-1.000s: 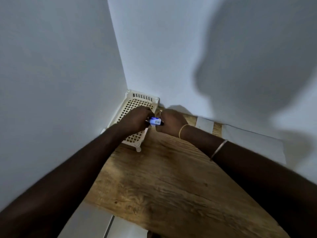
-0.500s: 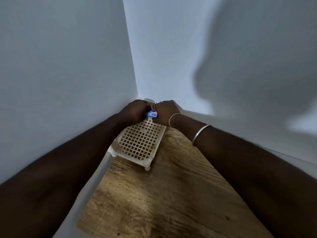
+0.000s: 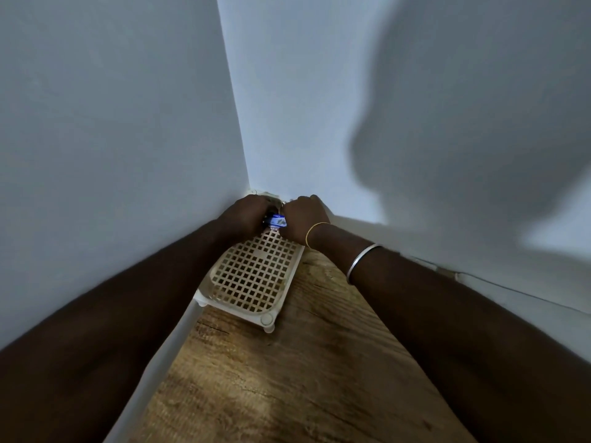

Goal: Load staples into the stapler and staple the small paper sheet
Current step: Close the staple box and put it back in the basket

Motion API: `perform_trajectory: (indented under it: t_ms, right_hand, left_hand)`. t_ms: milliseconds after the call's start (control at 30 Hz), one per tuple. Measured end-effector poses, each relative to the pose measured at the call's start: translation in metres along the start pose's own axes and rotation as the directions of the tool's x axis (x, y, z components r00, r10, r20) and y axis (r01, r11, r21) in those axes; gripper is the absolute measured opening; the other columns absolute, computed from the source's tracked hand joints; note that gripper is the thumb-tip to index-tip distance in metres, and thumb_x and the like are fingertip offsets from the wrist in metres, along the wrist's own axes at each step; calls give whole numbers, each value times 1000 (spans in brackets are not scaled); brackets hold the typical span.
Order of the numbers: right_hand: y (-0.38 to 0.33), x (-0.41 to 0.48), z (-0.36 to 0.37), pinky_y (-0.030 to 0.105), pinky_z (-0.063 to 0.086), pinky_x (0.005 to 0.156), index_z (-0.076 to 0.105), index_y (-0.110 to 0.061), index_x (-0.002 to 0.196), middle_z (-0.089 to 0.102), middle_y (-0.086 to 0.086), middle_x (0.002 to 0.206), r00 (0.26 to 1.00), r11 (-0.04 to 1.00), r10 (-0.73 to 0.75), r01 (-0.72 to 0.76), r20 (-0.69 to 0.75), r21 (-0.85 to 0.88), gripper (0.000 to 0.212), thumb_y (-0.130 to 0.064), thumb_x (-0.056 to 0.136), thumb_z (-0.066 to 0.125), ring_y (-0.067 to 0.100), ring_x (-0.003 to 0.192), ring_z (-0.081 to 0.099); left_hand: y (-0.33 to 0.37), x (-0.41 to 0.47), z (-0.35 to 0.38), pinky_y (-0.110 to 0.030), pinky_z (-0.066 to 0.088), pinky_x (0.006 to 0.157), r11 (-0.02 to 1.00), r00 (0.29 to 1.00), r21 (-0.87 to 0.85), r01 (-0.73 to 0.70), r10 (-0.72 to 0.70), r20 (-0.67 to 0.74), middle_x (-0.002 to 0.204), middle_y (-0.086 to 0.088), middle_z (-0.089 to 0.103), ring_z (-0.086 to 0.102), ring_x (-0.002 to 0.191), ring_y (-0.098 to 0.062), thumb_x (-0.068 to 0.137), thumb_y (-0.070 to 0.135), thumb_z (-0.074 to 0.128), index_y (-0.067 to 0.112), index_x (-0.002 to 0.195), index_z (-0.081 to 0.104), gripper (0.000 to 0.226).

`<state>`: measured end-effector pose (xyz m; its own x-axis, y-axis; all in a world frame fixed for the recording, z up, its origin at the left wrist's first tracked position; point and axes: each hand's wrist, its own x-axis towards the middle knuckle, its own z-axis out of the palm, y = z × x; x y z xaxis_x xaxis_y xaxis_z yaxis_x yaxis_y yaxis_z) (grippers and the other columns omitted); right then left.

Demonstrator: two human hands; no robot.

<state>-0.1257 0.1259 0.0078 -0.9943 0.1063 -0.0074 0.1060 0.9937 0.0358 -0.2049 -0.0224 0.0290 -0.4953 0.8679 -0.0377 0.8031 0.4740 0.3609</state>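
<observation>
Head view: left hand [image 3: 245,216] and right hand [image 3: 304,219] grip a small blue object [image 3: 277,221] between them.

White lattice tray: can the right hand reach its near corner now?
Probably yes. The right hand is over the far end of the white lattice tray, whose grid looks bare up to the near corner. It must first release the small blue item shared with the left hand.

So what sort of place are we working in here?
Probably a home or small office nook: a wood-grain desk in the corner of two plain white walls, a cream lattice tray at its back.
</observation>
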Motion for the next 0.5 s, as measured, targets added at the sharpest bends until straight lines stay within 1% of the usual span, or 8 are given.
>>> perform_trajectory:
  t_ms: [133, 233, 267, 300, 333, 400, 500]
  right_hand:
    - [-1, -1, -6, 39, 40, 90, 65, -23, 100, 71, 2, 98, 1000, 1000, 5, -5, 14, 0, 26, -45, 85, 64, 26, 99, 64]
    - [-1, -5, -17, 38, 39, 86, 56, -27, 85, 70, 0, 93, 1000, 1000, 11, -11, -7, -1, 23, -49, 84, 62, 26, 94, 64]
    - [-2, -7, -21, 39, 38, 85, 53, -27, 83, 69, 0, 91, 1000, 1000, 17, -17, -19, 6, 24, -50, 84, 63, 26, 93, 64]
    - [-3, -10, -25, 39, 38, 85, 55, -27, 83, 68, 0, 90, 999, 1000, 19, -18, -29, 15, 25, -50, 84, 64, 26, 92, 63]
    - [-5, -14, -28, 40, 39, 85, 59, -25, 86, 68, 1, 91, 999, 999, 17, -16, -43, 28, 25, -50, 83, 66, 27, 92, 63]
    - [-11, -20, -34, 40, 40, 85, 67, -20, 91, 67, 5, 94, 998, 997, 18, -13, -64, 82, 28, -47, 83, 69, 29, 94, 63]
    - [-24, -32, -38, 35, 41, 75, 70, -14, 89, 69, 10, 95, 998, 977, 37, -25, -50, 210, 26, -40, 83, 71, 31, 92, 66]
  left_hand:
    - [0, -5, -3, -42, 53, 94, 998, 998, -19, -55, 55, 2, 120, -9, 73, 68, 109, -26, 82, 3, 72, 10, 116, 74, 34]
    - [0, -15, -12, -36, 54, 89, 996, 996, -36, -85, 85, -4, 114, 1, 73, 67, 102, -17, 79, 9, 76, 18, 110, 73, 33]
    - [1, -19, -17, -34, 53, 86, 994, 995, -38, -99, 99, -15, 110, 4, 73, 67, 98, -14, 80, 13, 76, 21, 108, 72, 29]
    - [2, -22, -20, -31, 53, 84, 993, 993, -34, -114, 113, -30, 108, 5, 74, 67, 96, -13, 83, 17, 75, 23, 106, 72, 25]
    - [3, -26, -22, -29, 52, 83, 992, 991, -23, -125, 124, -47, 108, 4, 74, 68, 96, -13, 85, 19, 74, 23, 106, 72, 21]
    - [6, -33, -25, -27, 50, 83, 993, 990, 12, -120, 121, -73, 110, -2, 75, 69, 98, -18, 88, 17, 71, 19, 109, 74, 21]
    - [11, -45, -24, -31, 49, 80, 995, 994, 72, -76, 81, -69, 109, -8, 73, 68, 98, -26, 87, 9, 69, 14, 111, 75, 25]
